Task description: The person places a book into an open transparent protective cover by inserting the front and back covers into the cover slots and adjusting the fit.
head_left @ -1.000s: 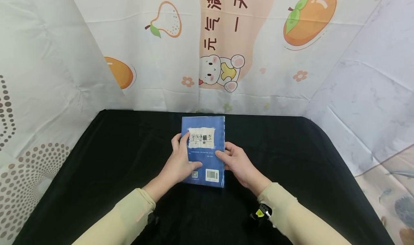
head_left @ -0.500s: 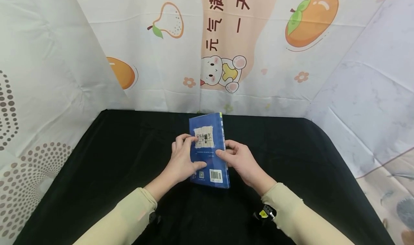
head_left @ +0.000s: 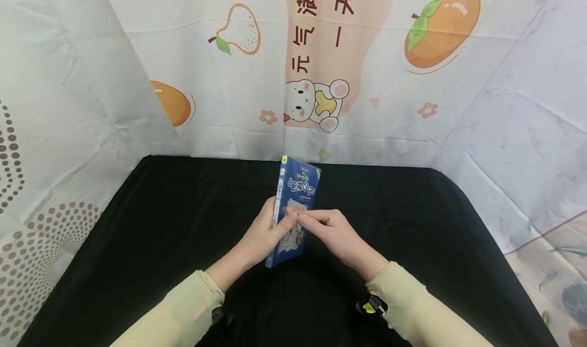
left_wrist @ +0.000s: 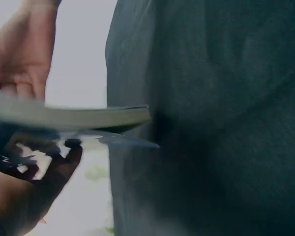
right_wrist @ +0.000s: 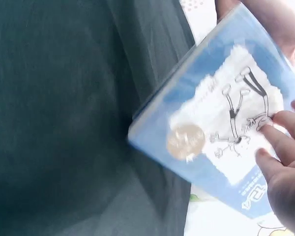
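A thin blue paperback book stands tilted over the black tablecloth, its front cover turned up and right and its spine to the left. My left hand grips it at the spine side, thumb across the cover and the other fingers hidden behind. My right hand comes in from the right, fingertips at the cover close to the left thumb. In the right wrist view, the fingers lie loosely against the book's cover. The left wrist view shows the book's page edge, slightly blurred, between both hands.
A black cloth covers the table around the book. Behind it hangs a white curtain printed with fruit, flowers and a bear. Further pale cloth walls stand at both sides.
The book has turned over from its back cover to its front cover, its spine swinging from right to left. My left thumb has come onto the front; my right hand no longer pinches the edge.
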`<state>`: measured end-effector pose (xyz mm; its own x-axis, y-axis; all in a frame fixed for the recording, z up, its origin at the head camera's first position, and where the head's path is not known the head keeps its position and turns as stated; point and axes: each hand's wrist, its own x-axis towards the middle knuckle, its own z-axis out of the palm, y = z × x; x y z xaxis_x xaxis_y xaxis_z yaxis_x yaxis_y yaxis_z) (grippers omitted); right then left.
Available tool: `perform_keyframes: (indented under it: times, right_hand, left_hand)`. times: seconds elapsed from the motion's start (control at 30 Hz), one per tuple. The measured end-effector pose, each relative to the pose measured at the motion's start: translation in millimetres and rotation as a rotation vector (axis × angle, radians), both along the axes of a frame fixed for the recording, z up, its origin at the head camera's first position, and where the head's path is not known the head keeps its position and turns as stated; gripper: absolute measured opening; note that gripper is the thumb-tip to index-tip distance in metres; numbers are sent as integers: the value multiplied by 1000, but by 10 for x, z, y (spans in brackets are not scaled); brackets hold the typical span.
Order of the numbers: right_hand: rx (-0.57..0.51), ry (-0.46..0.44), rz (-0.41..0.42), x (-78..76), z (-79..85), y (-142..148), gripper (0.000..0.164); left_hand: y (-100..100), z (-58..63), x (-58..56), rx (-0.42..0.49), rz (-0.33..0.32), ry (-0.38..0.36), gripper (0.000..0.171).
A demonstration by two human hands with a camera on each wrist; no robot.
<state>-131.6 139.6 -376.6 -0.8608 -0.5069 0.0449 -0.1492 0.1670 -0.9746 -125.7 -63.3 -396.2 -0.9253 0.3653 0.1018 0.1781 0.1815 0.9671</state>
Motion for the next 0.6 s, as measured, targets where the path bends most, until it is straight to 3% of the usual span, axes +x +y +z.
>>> perform_keyframes:
  times: [0.17,0.4,0.6]
  right_hand:
    - [51,11,46,15,-26,-45,31]
    - [28,-19,91,0,-57,-69,34]
    - [-8,-32,97,-31,-55,-74,35]
  left_hand:
    - [-87,-32,8,60,0,-2,53]
    - [-132,276,144,51,-31,-30,49]
    - [-180,14,44,141,24,-123,46]
